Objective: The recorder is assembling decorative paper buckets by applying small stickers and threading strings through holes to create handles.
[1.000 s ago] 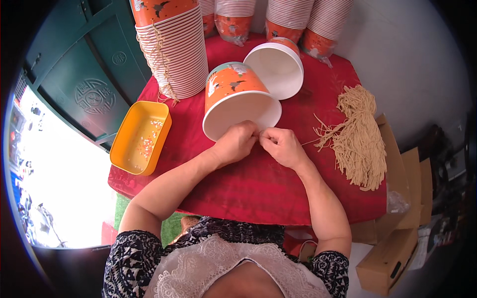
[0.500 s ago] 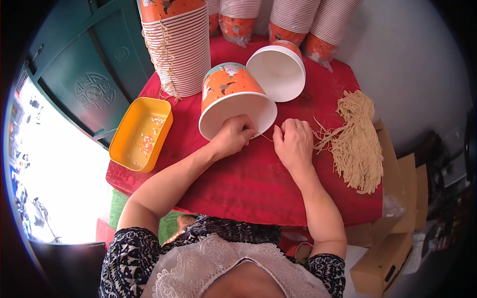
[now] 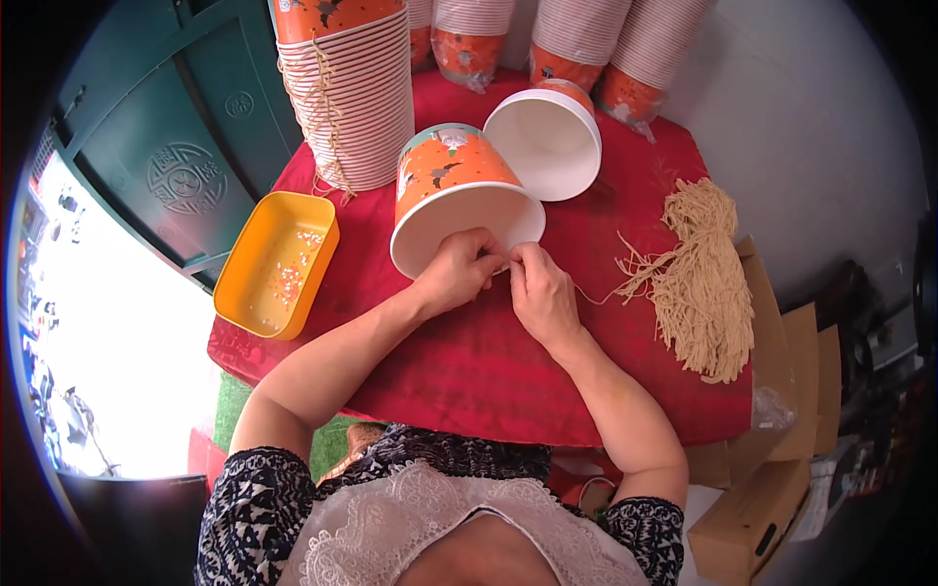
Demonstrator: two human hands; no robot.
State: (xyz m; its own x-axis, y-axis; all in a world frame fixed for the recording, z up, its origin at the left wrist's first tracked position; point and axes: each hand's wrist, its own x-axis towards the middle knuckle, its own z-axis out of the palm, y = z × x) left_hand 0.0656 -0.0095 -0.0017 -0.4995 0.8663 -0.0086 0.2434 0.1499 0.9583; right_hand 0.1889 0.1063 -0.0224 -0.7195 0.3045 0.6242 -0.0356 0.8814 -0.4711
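Note:
An orange patterned paper bucket [image 3: 457, 166] with a white rim lies tilted on the table, its mouth toward me. My left hand [image 3: 457, 271] reaches into that mouth, fingers closed at the lower right part of the rim. Beside it, fingertips almost meeting the left ones, my right hand [image 3: 542, 293] pinches a thin beige string [image 3: 589, 297]. The string trails from the right hand toward a bundle of beige strings [image 3: 703, 283] on the right. What lies exactly between the fingertips is too small to see.
A second paper bucket [image 3: 543, 145] lies behind with its white inside showing. At the far left rises a tall stack of buckets [image 3: 357, 107] with strings hanging from it. A yellow tub [image 3: 227, 278] holds small beads. Wrapped stacks [image 3: 576, 44] line the back; cardboard boxes [image 3: 752, 523] sit lower right.
My right hand has moved left, up to the rim and my left fingertips. A string now trails behind it toward the bundle. The left hand and the bucket have stayed put.

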